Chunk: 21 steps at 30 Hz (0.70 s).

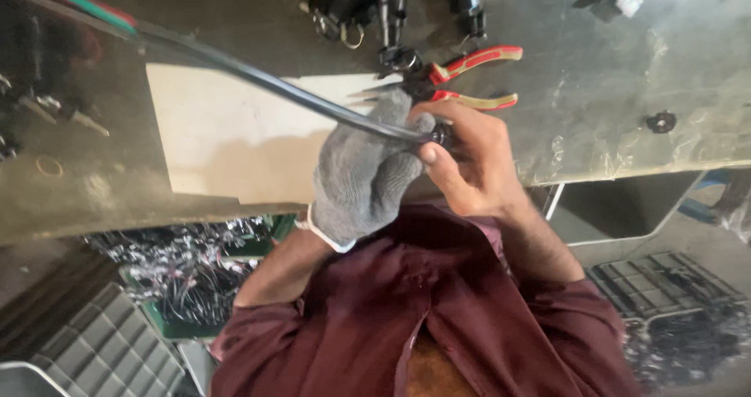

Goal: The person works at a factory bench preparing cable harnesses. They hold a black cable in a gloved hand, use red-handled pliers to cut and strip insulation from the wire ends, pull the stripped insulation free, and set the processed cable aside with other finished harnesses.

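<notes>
Black sheathed cable [258, 80], stiff yet bendable, is clamped near its end by the gloved left hand [364, 174]; the bare right hand [469, 158] is closed on its tip at mid-frame.

Just one cam, head-mounted, so no 2nd view to overlap w/. It looks straight down but the pic comes out flipped: the person's maroon shirt [438, 319] fills the bottom, workbench [626, 92] sits above it. Pretty close-up, floor crates peek out on both sides of the shirt.
</notes>
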{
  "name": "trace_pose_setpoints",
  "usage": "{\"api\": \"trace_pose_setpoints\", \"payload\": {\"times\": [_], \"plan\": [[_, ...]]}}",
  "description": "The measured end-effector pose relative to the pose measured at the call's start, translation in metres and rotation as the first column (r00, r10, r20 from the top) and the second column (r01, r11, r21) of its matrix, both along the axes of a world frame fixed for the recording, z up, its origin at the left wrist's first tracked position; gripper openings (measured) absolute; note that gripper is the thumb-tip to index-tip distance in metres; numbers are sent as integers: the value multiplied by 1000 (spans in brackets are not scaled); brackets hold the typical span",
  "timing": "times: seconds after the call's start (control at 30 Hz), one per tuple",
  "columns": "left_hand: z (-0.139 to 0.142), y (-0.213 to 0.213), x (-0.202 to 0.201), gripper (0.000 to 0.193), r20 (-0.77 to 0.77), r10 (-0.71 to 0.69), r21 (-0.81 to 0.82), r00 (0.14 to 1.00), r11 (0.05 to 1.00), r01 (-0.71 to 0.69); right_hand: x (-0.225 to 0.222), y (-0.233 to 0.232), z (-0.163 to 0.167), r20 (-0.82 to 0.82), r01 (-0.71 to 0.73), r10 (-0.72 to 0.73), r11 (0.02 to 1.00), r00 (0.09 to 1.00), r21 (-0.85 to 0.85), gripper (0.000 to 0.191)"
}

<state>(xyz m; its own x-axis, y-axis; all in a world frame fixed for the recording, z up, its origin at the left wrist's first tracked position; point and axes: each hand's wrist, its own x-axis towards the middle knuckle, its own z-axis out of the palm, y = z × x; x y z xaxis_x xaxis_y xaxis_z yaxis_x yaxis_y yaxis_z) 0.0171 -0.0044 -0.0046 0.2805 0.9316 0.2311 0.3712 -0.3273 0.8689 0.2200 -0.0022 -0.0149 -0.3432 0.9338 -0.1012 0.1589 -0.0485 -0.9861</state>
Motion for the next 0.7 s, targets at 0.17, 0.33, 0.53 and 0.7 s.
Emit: {"api": "trace_pose_setpoints", "payload": {"times": [0.17, 0.33, 0.53, 0.7], "plan": [[-5, -4, 3, 36, -97, -36, -52, 995, 998, 31, 1, 0, -21, -52, 26, -30, 997, 998, -71, 30], [-6, 1, 8, 34, -99, -8, -50, 995, 999, 4, 5, -2, -34, -28, 17, -17, 1000, 999, 7, 33], [-17, 16, 1, 42, 103, -133, 99, 986, 987, 123, 1, -3, -10, -51, -96, 94, 995, 994, -24, 35], [-24, 11, -10, 36, 126, -258, 36, 958, 966, 256, -6, 2, -11, -208, -106, 90, 992, 974, -69, 35]]}}
